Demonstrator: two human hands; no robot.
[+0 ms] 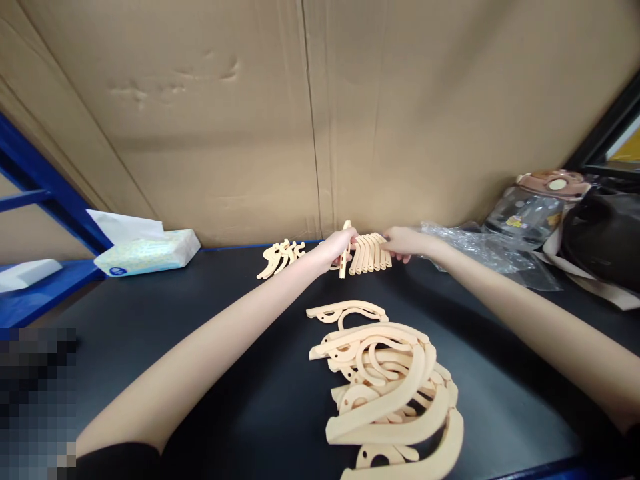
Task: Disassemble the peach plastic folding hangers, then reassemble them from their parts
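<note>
Near cardboard (pixel 400 133): left fingers (pixel 353 234) pinching wooden strip (pixel 343 263), partly hidden; right fingers (pixel 401 257) at curved pieces (pixel 371 253), grip unclear.

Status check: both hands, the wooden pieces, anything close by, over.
Left hand gripping a wooden piece. Right hand at the wooden row's right end, grip unclear. Wooden pile nearer the camera; crumpled plastic by the right wrist.

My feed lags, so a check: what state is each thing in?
Left hand: gripping a wooden piece.
Wooden row: side by side.
Right hand: at the row's right end, grip unclear.
Near wooden pile: loose, overlapping.
Small wooden group: bunched.
Tissue pack: open, tissue sticking out.
Plastic bag: crumpled.
Clear container: brown lid on.
</note>
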